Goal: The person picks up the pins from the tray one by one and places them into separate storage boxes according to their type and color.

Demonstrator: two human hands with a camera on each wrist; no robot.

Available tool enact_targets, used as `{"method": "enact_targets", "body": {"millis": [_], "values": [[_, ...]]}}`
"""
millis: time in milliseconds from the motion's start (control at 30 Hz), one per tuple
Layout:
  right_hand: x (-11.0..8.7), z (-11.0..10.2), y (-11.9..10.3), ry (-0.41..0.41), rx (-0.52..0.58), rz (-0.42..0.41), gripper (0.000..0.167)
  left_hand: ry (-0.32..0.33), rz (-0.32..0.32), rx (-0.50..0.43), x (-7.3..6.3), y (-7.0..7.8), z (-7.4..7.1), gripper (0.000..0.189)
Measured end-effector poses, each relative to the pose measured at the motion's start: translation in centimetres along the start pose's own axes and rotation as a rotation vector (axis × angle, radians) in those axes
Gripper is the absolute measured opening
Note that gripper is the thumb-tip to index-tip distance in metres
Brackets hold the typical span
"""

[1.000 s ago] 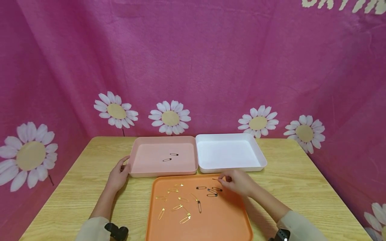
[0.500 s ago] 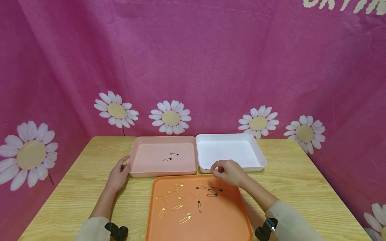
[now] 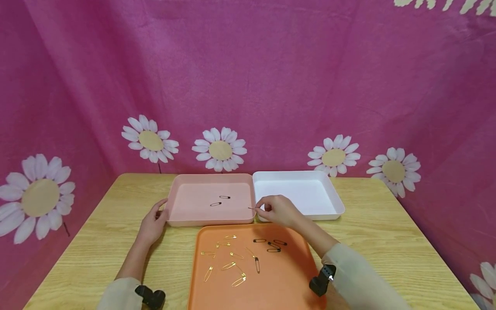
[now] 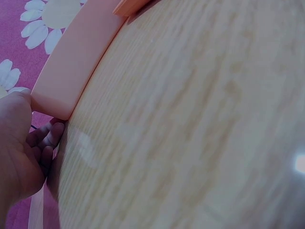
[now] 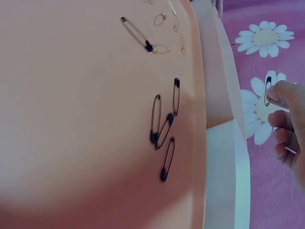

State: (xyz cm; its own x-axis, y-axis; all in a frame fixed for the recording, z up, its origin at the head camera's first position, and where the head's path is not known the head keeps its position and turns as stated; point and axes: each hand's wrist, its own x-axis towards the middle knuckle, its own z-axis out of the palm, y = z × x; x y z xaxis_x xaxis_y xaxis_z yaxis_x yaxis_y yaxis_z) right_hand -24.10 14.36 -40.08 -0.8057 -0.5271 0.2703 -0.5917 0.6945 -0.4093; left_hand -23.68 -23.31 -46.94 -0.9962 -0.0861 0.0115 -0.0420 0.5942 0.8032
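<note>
Wood-grain table (image 3: 97,224); left hand (image 3: 152,224), fingers curled, grips smooth pink tray (image 3: 193,198) at 8 o'clock, right hand (image 3: 280,210) pinches black safety pin (image 3: 251,208) by tray's 4 o'clock edge; only right-wrist view shows oval loop.

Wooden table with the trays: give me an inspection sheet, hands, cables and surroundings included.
Surface: wooden table, trays on it.
Job's things: five black safety pins and several gold pins on the orange tray; two black pins in the pink tray; white tray beside the pink one.
Clutter: nothing seen.
Hands: left hand touches the pink tray; right hand pinches another black pin.
Cables: nothing seen.
Surroundings: magenta backdrop with white daisies.
</note>
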Motion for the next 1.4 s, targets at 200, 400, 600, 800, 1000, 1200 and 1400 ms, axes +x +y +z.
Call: {"method": "enact_targets", "body": {"millis": [200, 400, 600, 800, 1000, 1200, 1400], "values": [[1.5, 0.4, -0.6, -0.012, 0.022, -0.006, 0.011, -0.004, 0.0, 0.001, 0.1, 0.0, 0.0, 0.046], [2.8, 1.2, -1.0, -0.01, 0.076, 0.029, 0.012, -0.001, -0.002, -0.001, 0.2, -0.2, 0.1, 0.047], [4.0, 1.9, -1.1, -0.013, 0.085, 0.068, 0.013, -0.001, -0.005, -0.005, 0.2, -0.3, 0.1, 0.047], [4.9, 2.2, -1.2, -0.033, 0.063, 0.098, 0.014, 0.0, 0.002, -0.009, 0.1, -0.2, 0.1, 0.047], [5.6, 2.8, -1.1, -0.065, 0.04, 0.125, 0.013, -0.001, -0.004, -0.011, -0.1, 0.0, 0.0, 0.047], [6.4, 3.5, -0.9, -0.076, 0.009, 0.132, 0.011, -0.016, -0.014, -0.017, 0.1, -0.3, 0.0, 0.048], [7.1, 4.1, -1.3, -0.08, 0.012, 0.115, 0.012, -0.022, -0.012, -0.015, 0.2, -0.2, 0.0, 0.048]]}}
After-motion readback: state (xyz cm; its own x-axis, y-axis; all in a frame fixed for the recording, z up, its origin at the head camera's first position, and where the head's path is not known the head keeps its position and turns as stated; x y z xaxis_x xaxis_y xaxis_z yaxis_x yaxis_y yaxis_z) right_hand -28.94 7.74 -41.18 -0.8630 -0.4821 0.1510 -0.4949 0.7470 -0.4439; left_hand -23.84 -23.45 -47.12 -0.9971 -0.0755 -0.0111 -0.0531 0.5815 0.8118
